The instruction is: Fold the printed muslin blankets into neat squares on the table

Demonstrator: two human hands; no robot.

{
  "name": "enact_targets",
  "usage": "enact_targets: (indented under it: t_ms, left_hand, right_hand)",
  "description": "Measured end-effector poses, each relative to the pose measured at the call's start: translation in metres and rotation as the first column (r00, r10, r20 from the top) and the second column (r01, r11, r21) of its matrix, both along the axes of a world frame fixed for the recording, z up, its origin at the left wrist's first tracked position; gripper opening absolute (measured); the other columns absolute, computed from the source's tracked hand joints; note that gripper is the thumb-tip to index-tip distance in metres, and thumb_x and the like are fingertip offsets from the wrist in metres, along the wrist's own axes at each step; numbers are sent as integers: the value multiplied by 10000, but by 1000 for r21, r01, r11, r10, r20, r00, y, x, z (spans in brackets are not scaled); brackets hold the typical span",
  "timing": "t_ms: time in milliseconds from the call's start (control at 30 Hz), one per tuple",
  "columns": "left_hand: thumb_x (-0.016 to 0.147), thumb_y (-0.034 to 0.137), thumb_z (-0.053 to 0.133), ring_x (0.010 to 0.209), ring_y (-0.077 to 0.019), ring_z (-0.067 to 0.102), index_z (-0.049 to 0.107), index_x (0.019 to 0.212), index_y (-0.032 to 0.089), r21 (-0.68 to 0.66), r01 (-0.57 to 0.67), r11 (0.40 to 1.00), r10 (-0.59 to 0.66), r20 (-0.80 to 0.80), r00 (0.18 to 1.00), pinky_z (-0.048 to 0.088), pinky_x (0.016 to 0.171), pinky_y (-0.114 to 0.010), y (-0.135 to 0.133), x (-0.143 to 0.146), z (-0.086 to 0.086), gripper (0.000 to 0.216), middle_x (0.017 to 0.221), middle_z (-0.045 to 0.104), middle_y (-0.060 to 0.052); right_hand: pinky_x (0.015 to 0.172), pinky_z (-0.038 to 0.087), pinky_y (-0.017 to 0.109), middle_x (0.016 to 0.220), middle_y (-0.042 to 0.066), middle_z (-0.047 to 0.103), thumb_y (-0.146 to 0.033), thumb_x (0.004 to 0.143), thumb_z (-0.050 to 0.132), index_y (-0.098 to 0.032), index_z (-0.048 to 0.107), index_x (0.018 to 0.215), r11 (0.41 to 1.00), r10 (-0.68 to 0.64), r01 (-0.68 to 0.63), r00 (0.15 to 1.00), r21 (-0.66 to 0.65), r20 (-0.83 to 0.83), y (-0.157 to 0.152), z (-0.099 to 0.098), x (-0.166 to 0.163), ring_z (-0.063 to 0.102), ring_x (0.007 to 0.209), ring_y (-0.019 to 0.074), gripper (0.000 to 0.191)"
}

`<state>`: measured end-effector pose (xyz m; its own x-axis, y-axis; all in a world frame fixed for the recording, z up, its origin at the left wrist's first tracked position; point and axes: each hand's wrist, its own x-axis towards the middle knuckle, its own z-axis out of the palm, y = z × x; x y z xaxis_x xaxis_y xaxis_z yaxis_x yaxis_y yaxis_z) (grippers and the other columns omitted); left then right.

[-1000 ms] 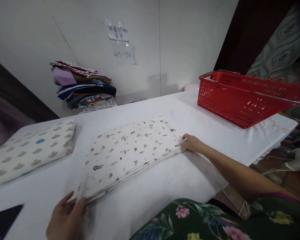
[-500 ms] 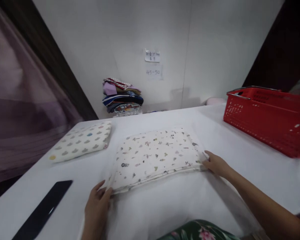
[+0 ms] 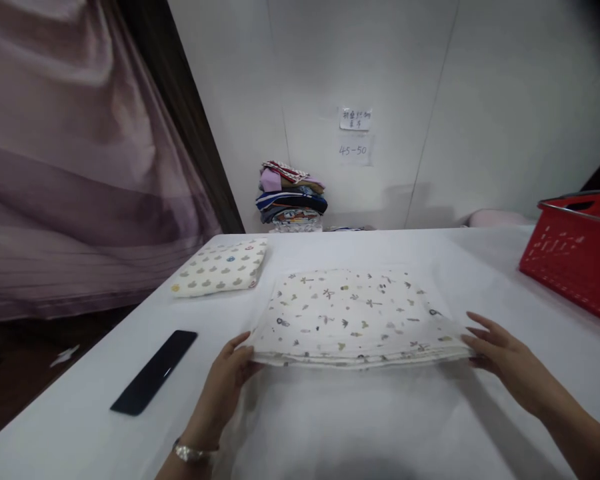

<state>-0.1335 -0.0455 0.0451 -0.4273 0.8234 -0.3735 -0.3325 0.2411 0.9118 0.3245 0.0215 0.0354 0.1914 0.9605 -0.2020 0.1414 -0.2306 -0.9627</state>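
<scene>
A folded white cloth [image 3: 353,313] printed with small plants and shapes lies in front of me, its layered near edge lifted a little off the table. Its near left corner is pinched in my left hand [image 3: 233,370], thumb on top. My right hand [image 3: 500,353] grips the near right corner, the lower fingers partly beneath it. To the left, a second folded cloth [image 3: 223,268], cream with grey cloud-like shapes, rests flat near the table's far edge. Between it and my left wrist lies a dark, flat, glossy slab [image 3: 155,372].
The white table [image 3: 535,373] carries a red plastic basket [image 3: 575,250] at the right. A pile of folded fabrics [image 3: 293,197] stands by the wall under paper signs [image 3: 355,137]. Mauve curtains [image 3: 80,167] hang along the left side.
My view has swung, so most things sit further right in it. The cloth's near edge is now raised and drawn straighter between my hands, which remain at its two near corners.
</scene>
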Motion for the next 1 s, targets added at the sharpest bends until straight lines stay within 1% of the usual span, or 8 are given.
enact_targets:
  t_ms: [167,300,433,533,600,700,900,1000]
  left_hand:
    - [716,109,565,710,-123,617,563,1005,127,134,79,988,-79,-1,997,530,633,-219,58,-8,44,290,875,645,-63]
    - [760,87,499,661,-107,607,572,845,82,234,89,968,-103,46,994,529,629,-202,142,-23,93,112,791,623,-69]
    - [759,25,426,653,-116,607,523,805,64,290,-8,957,-5,44,999,532,632,-219,214,-29,155,114,732,594,-76]
    - [757,23,425,658,-115,609,520,796,61,363,-19,932,21,-2,1000,529,626,-207,233,-29,195,110,719,583,-72]
    - [749,25,441,655,-119,611,536,804,53,398,2,917,8,-24,1000,531,617,-205,226,-29,205,113,729,590,-80]
    - [723,31,487,660,-146,623,572,842,42,361,88,928,-69,-64,996,539,585,-221,198,-30,181,146,767,614,-109]
    - [651,36,602,675,-155,634,559,944,110,-65,226,972,-231,-76,970,562,634,-273,119,-23,53,305,861,635,-84]
    - [670,64,615,692,-148,628,568,895,115,-189,219,957,-223,0,975,562,649,-265,91,-17,14,235,883,632,-87]
  right_hand:
    - [608,580,322,1261,92,507,-346,606,715,-253,563,1121,977,17,-22,1000,211,22,64,40,-11,585,962,270,545]
    - [578,545,264,1021,96,635,-203,620,669,-197,633,795,975,33,-3,991,224,-130,143,97,-25,600,863,215,178]
    - [654,515,261,992,56,633,-185,672,649,-209,600,768,925,37,27,986,379,-162,206,161,-37,586,835,154,110]
    - [704,509,266,967,12,624,-215,675,667,-230,605,767,848,33,56,987,526,-158,222,195,-40,582,850,146,112]
    - [712,516,277,941,-10,625,-244,677,674,-256,615,760,813,48,35,991,581,-126,218,197,-35,582,875,165,102]
    - [694,529,293,921,4,637,-291,661,688,-274,641,775,832,54,-27,998,554,-33,198,162,-22,587,830,181,124]
    - [584,532,301,838,52,642,-427,546,732,-172,671,792,971,102,-129,985,202,142,132,28,-2,583,704,181,360]
    - [582,529,287,832,53,629,-442,557,728,-161,673,793,990,112,-124,983,70,147,107,-13,3,574,716,176,371]
